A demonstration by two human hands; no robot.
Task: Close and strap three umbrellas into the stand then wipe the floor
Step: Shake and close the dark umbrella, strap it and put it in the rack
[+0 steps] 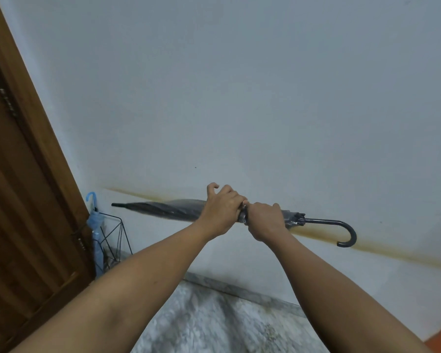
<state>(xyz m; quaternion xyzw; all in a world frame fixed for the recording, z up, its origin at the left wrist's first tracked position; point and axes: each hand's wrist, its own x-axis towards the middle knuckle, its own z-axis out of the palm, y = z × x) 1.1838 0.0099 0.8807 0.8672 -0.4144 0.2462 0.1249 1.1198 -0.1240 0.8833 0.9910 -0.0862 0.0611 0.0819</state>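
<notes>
Both hands grip the closed black umbrella (168,209) held level before the wall (239,98), left hand (220,210) round the canopy, right hand (265,220) nearer the hooked handle, with the wire stand (117,233) at lower left holding a blue umbrella (95,225).

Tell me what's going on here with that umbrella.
A person holds a closed dark umbrella level before the wall, left hand and right hand gripping its rolled canopy side by side, with the hooked handle toward their right. It isn't in the wire stand yet. A blue umbrella already stands there, beside the wooden door.
</notes>
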